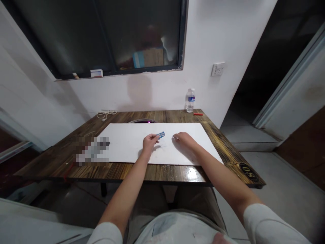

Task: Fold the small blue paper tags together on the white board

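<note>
We see the left hand (150,142) pinching a small, flat blue object (160,135), its fingers (154,136) closed narrowly around one end. The object is held just above a white board (162,144) and is too small to make out well, though it may be a card or a clip. The board lies on a wooden surface (122,173). Near the left hand, and apart from it, the right hand (183,139) rests at the board, its fingers (176,136) loosely curled and holding nothing. Past the far edge of the board we see a dark round rim (142,121), an upright water bottle (190,100), a small red stick (198,114) beside the bottle, and a coiled white cord (106,114)
</note>
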A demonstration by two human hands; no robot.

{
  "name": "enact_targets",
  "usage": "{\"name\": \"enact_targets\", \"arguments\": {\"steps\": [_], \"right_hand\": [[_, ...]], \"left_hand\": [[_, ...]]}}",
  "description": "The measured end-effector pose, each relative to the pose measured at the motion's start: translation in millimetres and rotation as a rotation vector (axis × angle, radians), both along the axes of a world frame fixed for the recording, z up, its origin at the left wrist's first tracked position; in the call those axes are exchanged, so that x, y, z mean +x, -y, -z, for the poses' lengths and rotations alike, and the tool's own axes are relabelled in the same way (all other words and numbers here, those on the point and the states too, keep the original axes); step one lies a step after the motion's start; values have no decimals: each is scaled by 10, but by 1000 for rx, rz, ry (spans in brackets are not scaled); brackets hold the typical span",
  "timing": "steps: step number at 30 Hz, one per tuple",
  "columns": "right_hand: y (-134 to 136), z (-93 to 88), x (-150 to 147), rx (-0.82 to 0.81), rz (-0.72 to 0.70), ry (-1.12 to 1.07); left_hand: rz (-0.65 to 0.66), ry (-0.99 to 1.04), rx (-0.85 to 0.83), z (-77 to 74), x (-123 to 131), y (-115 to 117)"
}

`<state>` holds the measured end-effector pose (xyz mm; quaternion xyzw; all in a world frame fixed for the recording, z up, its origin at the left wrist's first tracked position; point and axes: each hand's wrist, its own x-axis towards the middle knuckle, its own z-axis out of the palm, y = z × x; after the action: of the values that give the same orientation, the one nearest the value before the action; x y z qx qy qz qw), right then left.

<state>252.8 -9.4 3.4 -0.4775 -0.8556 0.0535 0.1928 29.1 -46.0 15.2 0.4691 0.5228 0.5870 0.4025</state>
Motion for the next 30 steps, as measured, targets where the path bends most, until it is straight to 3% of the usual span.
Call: {"name": "enact_targets", "arguments": {"steps": [6, 30], "right_hand": [[-6, -79, 3, 47, -37, 123], [-51, -58, 32, 65, -122, 180]], "left_hand": [[7, 0, 0, 20, 2, -15], [16, -18, 5, 34, 1, -19]]}}
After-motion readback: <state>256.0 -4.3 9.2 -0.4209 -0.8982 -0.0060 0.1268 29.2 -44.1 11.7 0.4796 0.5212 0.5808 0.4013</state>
